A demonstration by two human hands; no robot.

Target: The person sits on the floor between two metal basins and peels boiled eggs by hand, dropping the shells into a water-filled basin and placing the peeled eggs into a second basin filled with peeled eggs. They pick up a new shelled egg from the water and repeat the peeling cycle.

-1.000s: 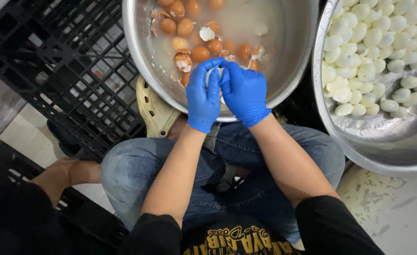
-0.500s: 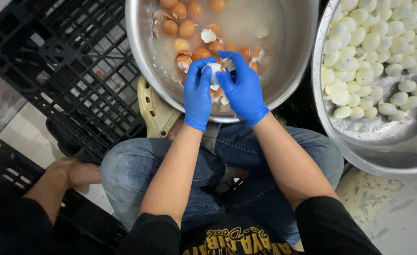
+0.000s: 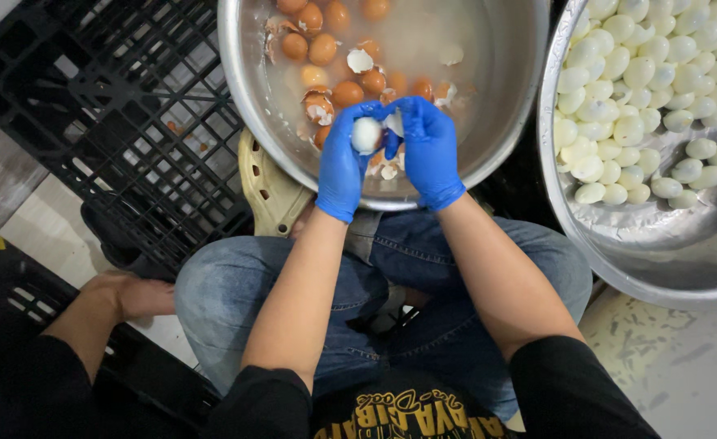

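Egg: white, mostly peeled, sitting between both hands over the near rim of the steel basin.

L hand, blue glove: fingers curling round the egg from the L and below, gripping it. R hand, blue glove: fingers pinching shut at the egg's R side, on the egg or a shell flake — can't tell which.

Key relation: egg lying slightly L of the gap between the hands, nested more in the L palm, so L hand is nearer and is doing the holding; R hand is touching only at the edge. Egg's long axis reading approx. up-down in view, uncertain, since glove is covering the lower part.

Outward: basin is holding cloudy water w/ brown unpeeled eggs and loose shell bits floating. To the R, a 2nd steel bowl is carrying a heap of peeled white eggs, well apart from the hands. L side: black plastic crate. Person is sitting, jeans below the basin.

Hidden/unclear: R fingertips masked by glove folds; egg's underside not visible; both vessels cut off at top edge; bowl also cut at R. Another person's bare hand is resting lower L, arm cut by frame edge.
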